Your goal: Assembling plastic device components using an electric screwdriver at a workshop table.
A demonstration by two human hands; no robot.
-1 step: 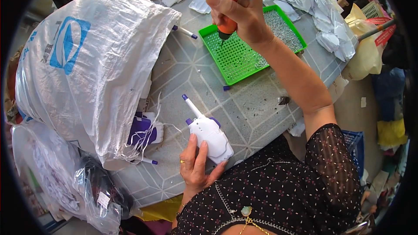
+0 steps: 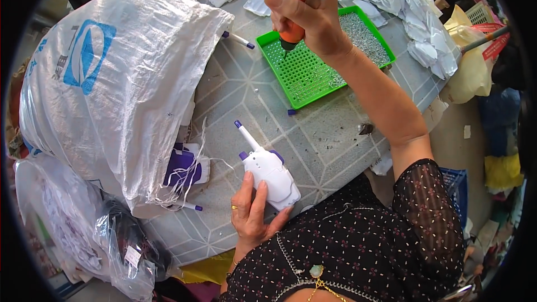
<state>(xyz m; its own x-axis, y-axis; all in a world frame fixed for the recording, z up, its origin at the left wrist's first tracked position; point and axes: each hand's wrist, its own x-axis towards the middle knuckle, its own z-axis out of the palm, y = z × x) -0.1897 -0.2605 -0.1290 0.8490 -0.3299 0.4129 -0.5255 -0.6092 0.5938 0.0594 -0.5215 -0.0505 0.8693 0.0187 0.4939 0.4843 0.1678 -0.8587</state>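
A white and purple toy walkie-talkie [image 2: 275, 178] with a stubby antenna lies on the grey patterned table in front of me. My left hand [image 2: 254, 216] grips its lower end, fingers on the top face and thumb at the bottom edge. My right hand [image 2: 320, 28] is wrapped round an orange electric screwdriver [image 2: 293, 29]. Its tip points down over the perforated plate in a green tray [image 2: 314, 101]; whether it touches a screw is too small to tell. Loose silver screws [image 2: 366, 39] fill the tray's far right part.
A big white woven sack [image 2: 145, 72] takes up the left of the table. From its mouth poke a purple and white walkie-talkie [image 2: 182, 166], tangled in white string, and a purple-tipped antenna [image 2: 240, 39]. White plastic panels [image 2: 417, 33] are heaped along the far and right edges.
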